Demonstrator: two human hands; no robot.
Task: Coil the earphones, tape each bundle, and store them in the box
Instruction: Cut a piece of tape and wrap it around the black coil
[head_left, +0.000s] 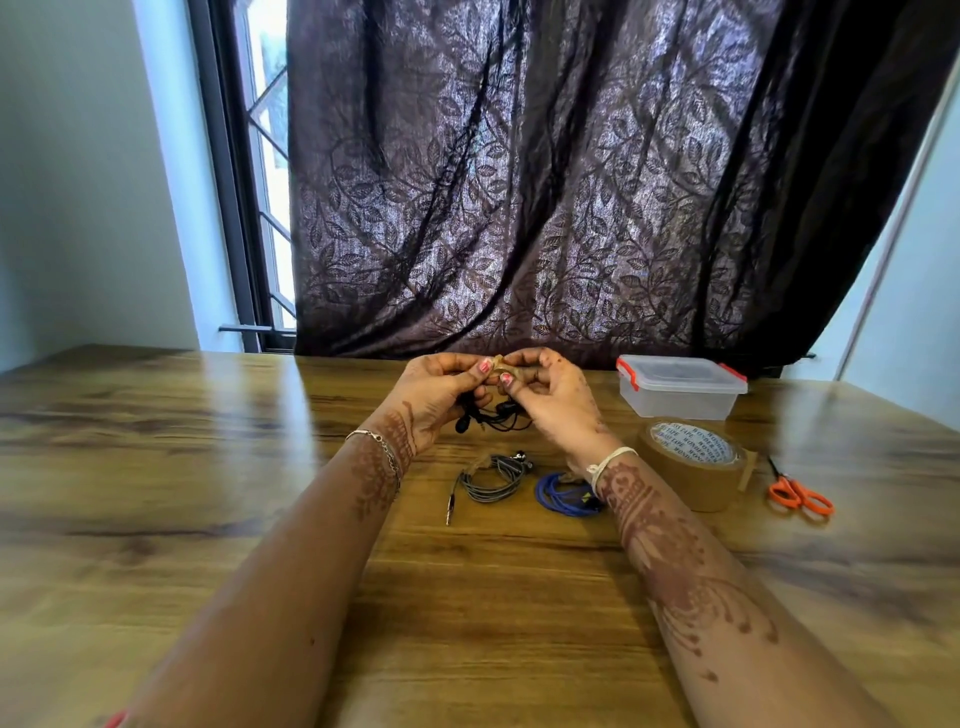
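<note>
Head view: what do the hands have hold of?

– The left hand (436, 387) and the right hand (550, 395) are raised together above the far middle of the desk (208, 467). Their fingers are curled, and thumb and fingertips of both pinch a piece of brown tape (500, 366) between them.

And the earphones?

– The black earphones (493, 415) hang in loose loops just under the two hands, clear of the desk. The top of the bundle is hidden among the fingers, so I cannot tell which hand carries it. The grey earphones (493, 480) lie coiled on the desk nearer the person, plug pointing towards them. The blue earphones (563, 496) lie coiled just beside the grey ones, partly behind the right wrist.

Where is the box?

– The box (680, 392), clear with red clips and its lid on, stands at the far right of the desk. The tape roll (691, 467) lies flat in front of it, near the right forearm, and the scissors (800, 496), orange-handled, lie just right of the roll.
</note>
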